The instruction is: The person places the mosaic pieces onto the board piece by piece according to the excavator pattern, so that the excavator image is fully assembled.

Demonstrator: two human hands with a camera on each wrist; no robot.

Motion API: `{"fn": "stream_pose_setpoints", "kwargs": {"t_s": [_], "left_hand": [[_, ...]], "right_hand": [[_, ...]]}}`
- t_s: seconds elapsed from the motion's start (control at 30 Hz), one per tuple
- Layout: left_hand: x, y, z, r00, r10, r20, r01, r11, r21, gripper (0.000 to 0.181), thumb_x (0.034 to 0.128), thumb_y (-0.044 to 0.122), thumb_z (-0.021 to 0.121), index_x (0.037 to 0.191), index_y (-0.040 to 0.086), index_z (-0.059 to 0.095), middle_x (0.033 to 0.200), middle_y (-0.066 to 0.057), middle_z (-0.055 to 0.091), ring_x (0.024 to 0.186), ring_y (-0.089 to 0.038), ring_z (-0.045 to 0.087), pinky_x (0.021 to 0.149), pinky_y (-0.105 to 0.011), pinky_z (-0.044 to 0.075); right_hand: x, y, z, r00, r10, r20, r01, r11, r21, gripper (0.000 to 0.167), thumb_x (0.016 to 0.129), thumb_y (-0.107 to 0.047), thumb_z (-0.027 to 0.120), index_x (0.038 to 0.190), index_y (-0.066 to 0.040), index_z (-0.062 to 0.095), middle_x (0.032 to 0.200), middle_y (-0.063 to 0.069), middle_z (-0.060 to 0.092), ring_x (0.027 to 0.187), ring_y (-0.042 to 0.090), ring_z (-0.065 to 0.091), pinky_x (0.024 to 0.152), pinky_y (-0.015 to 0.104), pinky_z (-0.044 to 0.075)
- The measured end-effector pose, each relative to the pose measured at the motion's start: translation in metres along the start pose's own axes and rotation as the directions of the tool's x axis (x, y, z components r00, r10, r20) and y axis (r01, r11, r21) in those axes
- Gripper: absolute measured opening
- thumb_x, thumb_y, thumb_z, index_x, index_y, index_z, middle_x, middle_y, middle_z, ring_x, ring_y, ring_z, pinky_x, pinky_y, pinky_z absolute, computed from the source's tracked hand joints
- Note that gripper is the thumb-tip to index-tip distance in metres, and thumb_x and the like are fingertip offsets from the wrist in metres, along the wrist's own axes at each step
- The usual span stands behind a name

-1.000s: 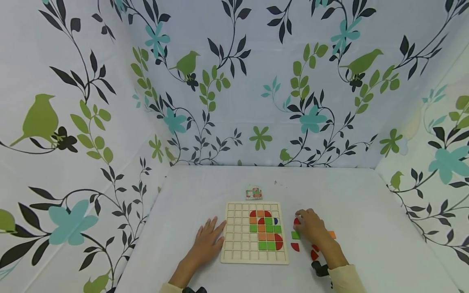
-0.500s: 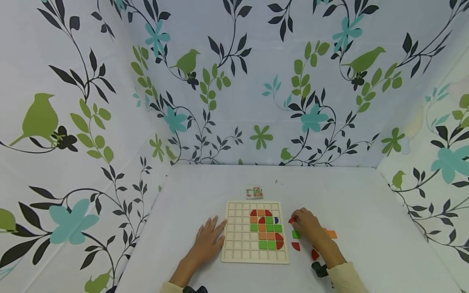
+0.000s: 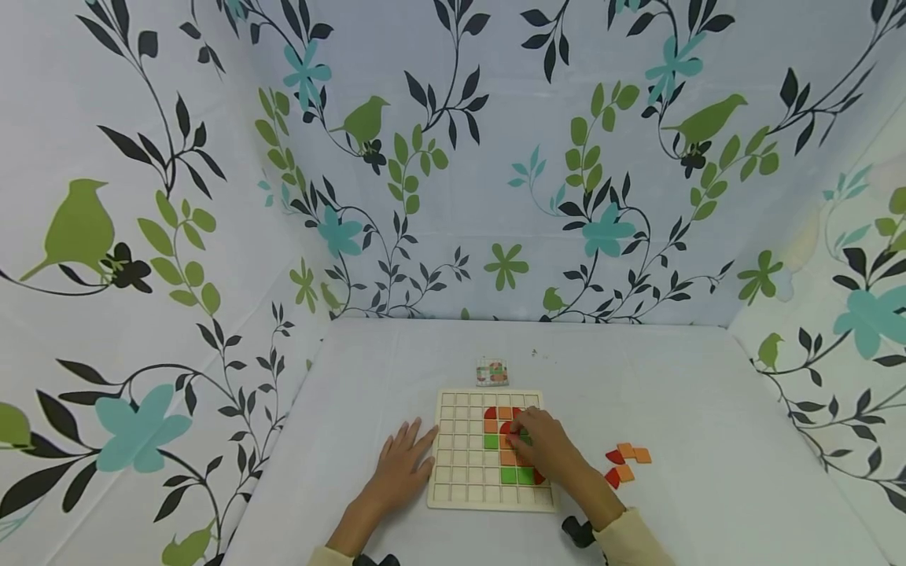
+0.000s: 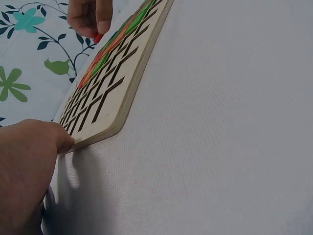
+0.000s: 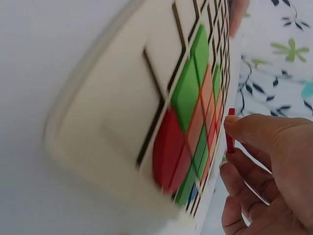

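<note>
A wooden grid board (image 3: 460, 472) lies on the white table, its right part filled with green, orange and red tiles and one small blue one. Over those tiles my right hand (image 3: 543, 446) pinches a thin red tile (image 5: 230, 131) between thumb and fingers, seen edge-on in the right wrist view. That tile is held just above the board, and the hand hides some of the pieces below. My left hand (image 3: 401, 469) lies on the table with fingers extended, its fingertips and thumb touching the board's left edge. In the left wrist view the thumb (image 4: 63, 139) meets the board's corner.
A small printed card (image 3: 491, 372) with a coloured pattern lies behind the board. To the right are loose orange tiles (image 3: 642, 455) and red tiles (image 3: 613, 478). The right forearm covers part of the table beside the board. A patterned cloth (image 3: 439, 181) hangs behind.
My right hand has picked up the red tile from among the loose pieces and carried it left over the board. The left hand stays at the board's edge.
</note>
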State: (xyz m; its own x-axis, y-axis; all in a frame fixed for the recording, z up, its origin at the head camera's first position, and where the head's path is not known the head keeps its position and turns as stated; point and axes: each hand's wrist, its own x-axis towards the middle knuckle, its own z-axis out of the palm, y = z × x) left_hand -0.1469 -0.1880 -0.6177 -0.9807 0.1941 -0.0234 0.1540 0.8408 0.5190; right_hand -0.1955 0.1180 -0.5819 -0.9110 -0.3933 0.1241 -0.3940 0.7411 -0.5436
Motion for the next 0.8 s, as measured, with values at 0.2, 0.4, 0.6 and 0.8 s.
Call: {"fn": "stream_pose_setpoints", "kwargs": {"t_s": [0.2,0.4,0.6,0.8], "left_hand": [[-0.001,0.000,0.000,1.000,0.008,0.003,-0.008,1.000,-0.005,0.054,0.1070,0.030,0.055,0.160,0.019,0.048,0.171,-0.019,0.031,0.159,-0.048,0.022,0.124,-0.073,0.016],[0.000,0.001,-0.001,1.000,0.003,-0.002,-0.003,1.000,0.003,0.054,0.1076,0.030,0.055,0.160,0.019,0.048,0.171,-0.019,0.031,0.159,-0.047,0.022,0.124,-0.072,0.016],[0.000,0.001,-0.001,1.000,0.005,-0.002,-0.005,1.000,0.006,0.054,0.1074,0.029,0.055,0.160,0.019,0.048,0.171,-0.020,0.031,0.159,-0.047,0.021,0.124,-0.072,0.016],[0.000,0.001,0.001,1.000,0.000,-0.004,0.000,1.000,0.004,0.054,0.1074,0.030,0.055,0.160,0.019,0.048,0.172,-0.018,0.030,0.160,-0.046,0.021,0.125,-0.072,0.015]], "right_hand": [[0.000,-0.018,0.017,0.987,-0.161,0.028,0.162,0.986,-0.040,0.014,0.093,-0.014,0.082,0.098,-0.014,0.069,0.097,-0.004,0.065,0.089,0.012,0.053,0.076,0.036,0.048],[0.000,-0.019,0.025,0.981,-0.187,0.049,0.191,0.974,-0.119,0.015,0.092,-0.020,0.084,0.096,-0.019,0.070,0.091,-0.009,0.063,0.086,0.008,0.052,0.076,0.033,0.050],[-0.002,-0.017,0.024,0.974,-0.218,0.056,0.224,0.964,-0.145,0.016,0.091,-0.021,0.085,0.097,-0.020,0.071,0.091,-0.009,0.064,0.084,0.007,0.050,0.075,0.033,0.047],[-0.002,-0.018,0.022,0.974,-0.204,0.100,0.217,0.965,-0.149,0.014,0.092,-0.026,0.084,0.100,-0.021,0.073,0.096,-0.010,0.064,0.088,0.008,0.053,0.079,0.034,0.049]]}}
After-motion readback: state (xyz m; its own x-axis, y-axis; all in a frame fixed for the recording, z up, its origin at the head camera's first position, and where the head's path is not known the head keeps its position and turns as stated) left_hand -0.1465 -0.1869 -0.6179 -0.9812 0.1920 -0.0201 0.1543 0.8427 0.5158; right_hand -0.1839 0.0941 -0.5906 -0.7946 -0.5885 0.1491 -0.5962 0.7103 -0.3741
